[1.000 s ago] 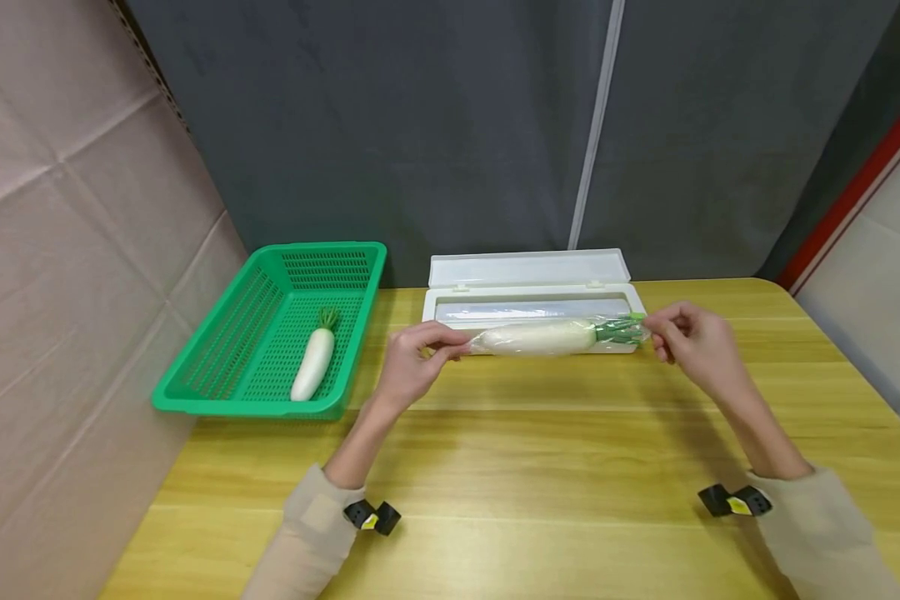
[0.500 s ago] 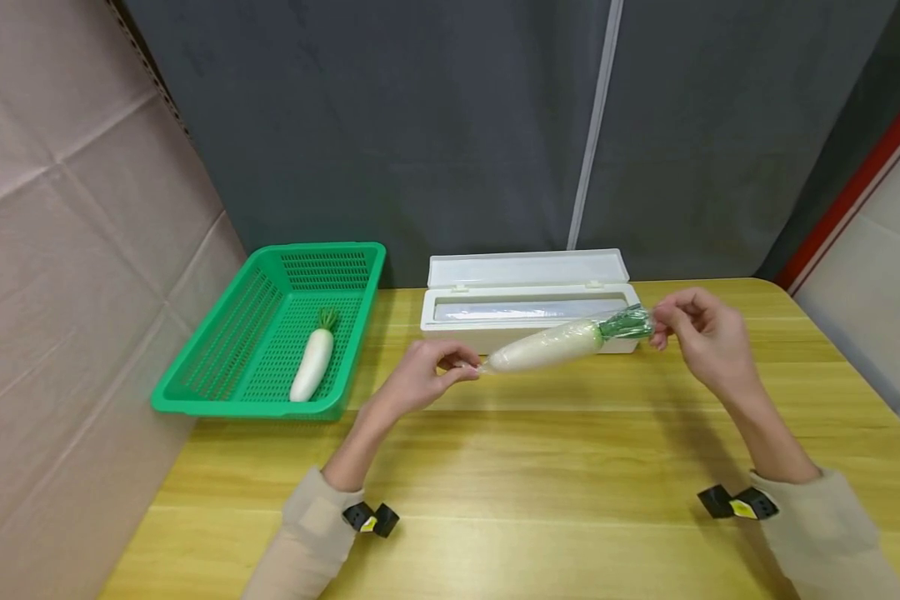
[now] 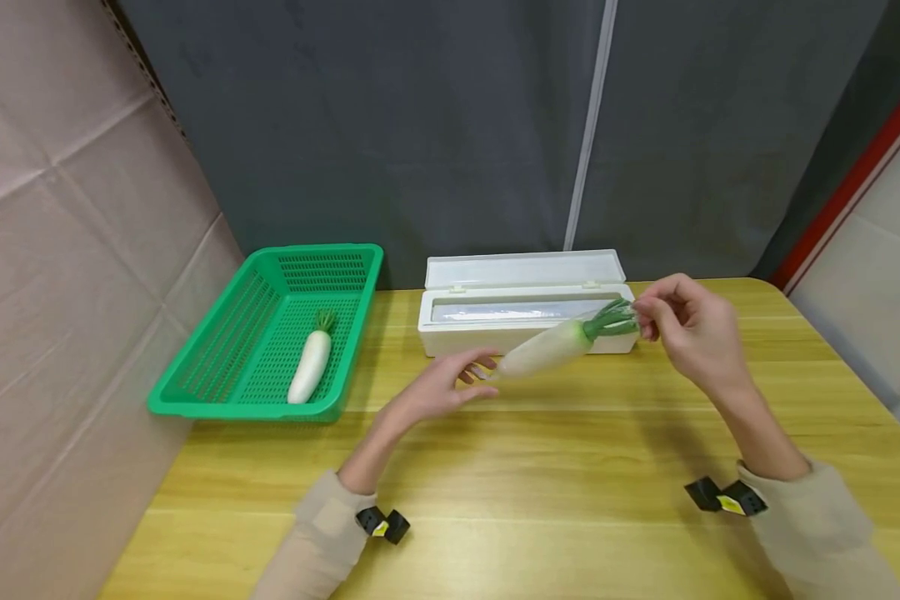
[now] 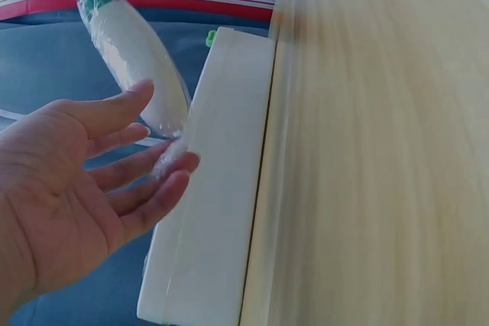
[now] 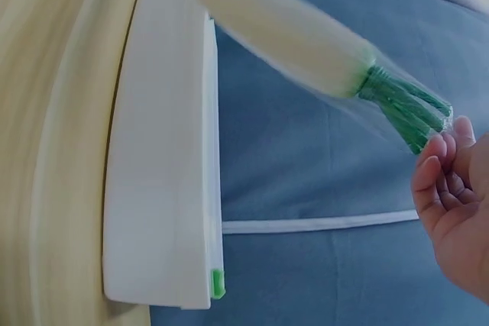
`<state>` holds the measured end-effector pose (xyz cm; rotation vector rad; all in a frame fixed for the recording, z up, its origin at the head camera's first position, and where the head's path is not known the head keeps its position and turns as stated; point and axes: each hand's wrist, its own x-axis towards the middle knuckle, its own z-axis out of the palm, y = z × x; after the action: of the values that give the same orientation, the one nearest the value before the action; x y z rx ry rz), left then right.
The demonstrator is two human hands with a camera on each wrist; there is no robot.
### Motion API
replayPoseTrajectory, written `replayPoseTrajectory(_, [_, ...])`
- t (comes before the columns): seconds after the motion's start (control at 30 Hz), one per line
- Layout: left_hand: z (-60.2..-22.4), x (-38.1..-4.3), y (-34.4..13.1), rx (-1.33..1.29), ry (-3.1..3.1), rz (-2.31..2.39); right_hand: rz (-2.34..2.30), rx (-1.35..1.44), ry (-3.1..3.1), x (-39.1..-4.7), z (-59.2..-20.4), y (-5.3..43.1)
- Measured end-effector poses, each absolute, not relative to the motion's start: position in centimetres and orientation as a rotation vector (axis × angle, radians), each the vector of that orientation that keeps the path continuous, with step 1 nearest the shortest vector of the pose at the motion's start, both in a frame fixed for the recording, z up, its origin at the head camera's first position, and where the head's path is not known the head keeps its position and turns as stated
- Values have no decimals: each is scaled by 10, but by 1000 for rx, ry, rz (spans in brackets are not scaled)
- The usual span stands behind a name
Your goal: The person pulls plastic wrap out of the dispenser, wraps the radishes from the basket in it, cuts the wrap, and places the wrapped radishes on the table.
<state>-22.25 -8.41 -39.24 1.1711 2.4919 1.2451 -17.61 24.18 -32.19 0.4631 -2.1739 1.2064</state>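
A white radish (image 3: 543, 350) wrapped in clear plastic film hangs tilted in the air, leafy end up to the right. My right hand (image 3: 693, 337) pinches the film at the tips of its green leaves (image 5: 405, 108). Beside the radish's lower end is my left hand (image 3: 444, 386), fingers spread and thumb apart. In the left wrist view, a twisted tail of film (image 4: 170, 159) lies against those fingertips. Behind and below the radish stands a white film box (image 3: 465, 339), its lid (image 3: 525, 269) raised and a roll of film (image 3: 495, 312) inside.
On the left sits a green perforated basket (image 3: 243, 408) with a second, unwrapped white radish (image 3: 311, 367) in it. A wooden table (image 3: 540, 483) bears everything. Behind its far edge hangs a dark grey curtain (image 3: 420, 125), and a pale wall covering (image 3: 67, 292) runs along the left.
The left hand has loosened its pinch on the film tail and spread its fingers. The wrapped radish has gone from nearly level to tilted, its leafy end raised by the right hand.
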Motion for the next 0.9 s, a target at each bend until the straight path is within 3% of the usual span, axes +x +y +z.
replayPoseTrajectory(0.33, [-393, -217, -59, 1115, 2569, 1100, 1120, 595, -2158, -177, -318, 224])
replayPoseTrajectory(0.67, [-394, -213, -45, 1193, 2382, 1262, 1128, 591, -2095, -182, -311, 218])
replayPoseTrajectory(0.9, [-390, -210, -43, 1101, 2406, 1337, 1269, 581, -1995, -191, -313, 227])
